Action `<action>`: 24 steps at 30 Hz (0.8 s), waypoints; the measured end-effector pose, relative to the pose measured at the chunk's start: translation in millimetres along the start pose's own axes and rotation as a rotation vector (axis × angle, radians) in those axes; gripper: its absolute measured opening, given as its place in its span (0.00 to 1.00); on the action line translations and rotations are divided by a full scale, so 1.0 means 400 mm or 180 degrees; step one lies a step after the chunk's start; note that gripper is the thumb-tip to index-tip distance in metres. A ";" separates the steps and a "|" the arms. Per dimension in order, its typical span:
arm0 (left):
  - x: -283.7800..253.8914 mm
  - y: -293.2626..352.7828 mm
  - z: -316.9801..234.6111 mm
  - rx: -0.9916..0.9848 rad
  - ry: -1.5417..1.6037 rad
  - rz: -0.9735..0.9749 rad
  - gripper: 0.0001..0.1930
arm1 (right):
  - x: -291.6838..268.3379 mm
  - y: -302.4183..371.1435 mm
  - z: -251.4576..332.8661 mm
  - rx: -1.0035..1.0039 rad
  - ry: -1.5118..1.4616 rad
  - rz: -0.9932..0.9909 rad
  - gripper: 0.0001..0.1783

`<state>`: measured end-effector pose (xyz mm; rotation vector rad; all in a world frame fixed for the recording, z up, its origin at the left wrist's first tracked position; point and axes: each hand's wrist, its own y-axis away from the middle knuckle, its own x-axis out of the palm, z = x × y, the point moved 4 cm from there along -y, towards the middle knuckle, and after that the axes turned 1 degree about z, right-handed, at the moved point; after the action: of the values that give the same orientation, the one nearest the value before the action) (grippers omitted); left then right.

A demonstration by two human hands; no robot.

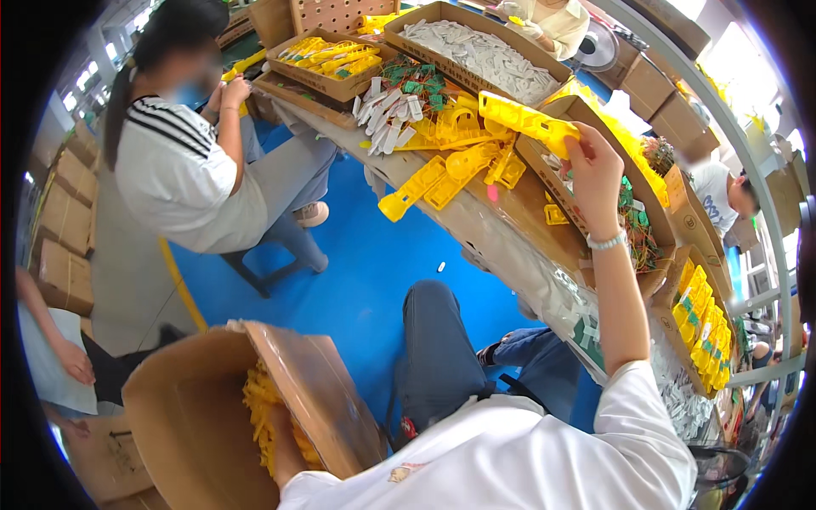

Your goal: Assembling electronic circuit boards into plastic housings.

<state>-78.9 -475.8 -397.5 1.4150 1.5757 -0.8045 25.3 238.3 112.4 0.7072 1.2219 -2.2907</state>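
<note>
Workbench (476, 223), long and brown, runs diagonally from top centre to lower right, loaded with open cardboard trays. 1 tray of white plastic pieces (484, 53) sits at the far end, 1 tray of packed yellow parts (331, 58) just left of it. Loose heap of yellow plastic tags (459, 149) lies mid-bench, with white tags and green-wired bits (406, 89) beside it. Big cardboard box (204, 416) stands on the floor at lower left, tilted open, more yellow parts (259, 408) inside.

Right hand (595, 170) is raised over the bench, fingers closed around 1 long yellow plastic strip (527, 123), held near the rim of the brown tray (565, 183) that carries wired pieces. Left hand (285, 446) is down inside the floor box among the yellow parts; fingers are hidden, so I cannot tell whether it grips anything.

Step in hand looks like restocking or sorting: 1 part lifted at the bench while the other hand digs for stock. Next move likely calls for setting the strip down clear of the heap, and pulling a handful out without snagging the box flap.

A seated person in a striped white top (174, 170) works at the far left; another person (722, 195) is at right.
</note>
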 end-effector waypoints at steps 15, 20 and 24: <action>-0.651 0.657 -1.140 0.2102 0.4145 0.1209 0.42 | 0.064 0.731 0.324 0.2640 -0.6061 0.3705 0.10; -0.428 0.716 -1.183 0.0710 0.5248 0.1989 0.24 | 0.024 0.728 0.190 0.1633 -0.4563 0.4054 0.08; -0.377 0.700 -1.266 0.0526 0.5458 0.1960 0.22 | -0.126 0.554 -0.015 -0.0230 -0.1462 0.1835 0.10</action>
<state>110.7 -51.1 -21.9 2.7519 1.8483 1.0271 197.9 137.9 3.6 0.4010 0.7562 -1.7807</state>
